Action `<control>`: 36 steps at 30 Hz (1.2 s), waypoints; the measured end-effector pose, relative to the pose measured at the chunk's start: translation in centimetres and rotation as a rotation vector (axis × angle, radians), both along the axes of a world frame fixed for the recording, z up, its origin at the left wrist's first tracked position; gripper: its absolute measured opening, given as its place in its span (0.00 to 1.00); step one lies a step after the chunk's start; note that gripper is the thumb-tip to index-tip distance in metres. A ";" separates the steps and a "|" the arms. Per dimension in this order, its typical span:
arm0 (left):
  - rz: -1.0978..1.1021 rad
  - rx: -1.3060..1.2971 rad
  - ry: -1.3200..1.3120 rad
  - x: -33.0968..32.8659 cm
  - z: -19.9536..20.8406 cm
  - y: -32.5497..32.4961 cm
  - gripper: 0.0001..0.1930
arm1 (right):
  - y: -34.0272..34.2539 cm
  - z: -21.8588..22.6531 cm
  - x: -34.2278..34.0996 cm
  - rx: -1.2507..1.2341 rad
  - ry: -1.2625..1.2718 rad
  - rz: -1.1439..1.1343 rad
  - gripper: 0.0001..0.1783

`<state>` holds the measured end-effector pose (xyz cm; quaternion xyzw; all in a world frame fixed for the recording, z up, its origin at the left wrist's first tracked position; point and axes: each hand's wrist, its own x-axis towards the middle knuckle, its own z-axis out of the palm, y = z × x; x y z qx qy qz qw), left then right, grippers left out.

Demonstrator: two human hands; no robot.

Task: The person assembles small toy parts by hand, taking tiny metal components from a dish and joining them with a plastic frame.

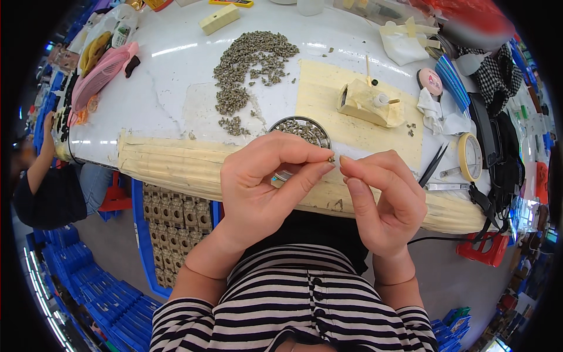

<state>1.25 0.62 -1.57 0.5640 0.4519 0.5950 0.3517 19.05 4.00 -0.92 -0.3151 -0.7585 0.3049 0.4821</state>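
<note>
**Tiny metal part pinched at the fingertips above a dish of similar pieces**

Head view: a tiny metal part (332, 159) is held just beyond the front edge of the person's torso, above the near edge of the table (170, 76). It is clamped between the thumb and forefinger of the left hand (258, 183), which is set at about eight o'clock from it. The right hand (388, 202) is placed at four o'clock, its forefinger pointed toward the part and its thumb tucked close below; whether anything is gripped between those fingers cannot be told.

At ten o'clock from the part, a round dish (321, 125) filled with similar pieces is partly covered by the left hand. Farther out, between ten and eleven o'clock, a curved heap of small metal parts (230, 97) is spread on the table. A tape-covered block (370, 107) is seen at one o'clock, and black tweezers (434, 166) and a roll of masking tape (470, 157) at three. At eight o'clock, below table level, rows of metal blocks are held in a blue tray (142, 234).

By its look, the part should be judged very light, stiff and rather slippery, more easily dropped than broken. It is best taken across opposite sides with the fingertip pads, lightly, so that its ends are left exposed.
</note>
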 end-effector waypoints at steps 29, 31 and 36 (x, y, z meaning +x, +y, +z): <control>0.060 0.157 0.161 -0.5 -0.6 0.5 0.09 | -0.4 -0.3 -0.3 0.002 0.022 0.031 0.17; 0.031 0.138 0.134 -0.6 -0.7 0.5 0.09 | -0.4 -0.4 -0.3 -0.008 0.024 0.037 0.17; 0.022 0.090 0.093 -0.3 -0.4 0.3 0.08 | -0.5 -0.4 -0.3 -0.025 0.015 0.022 0.17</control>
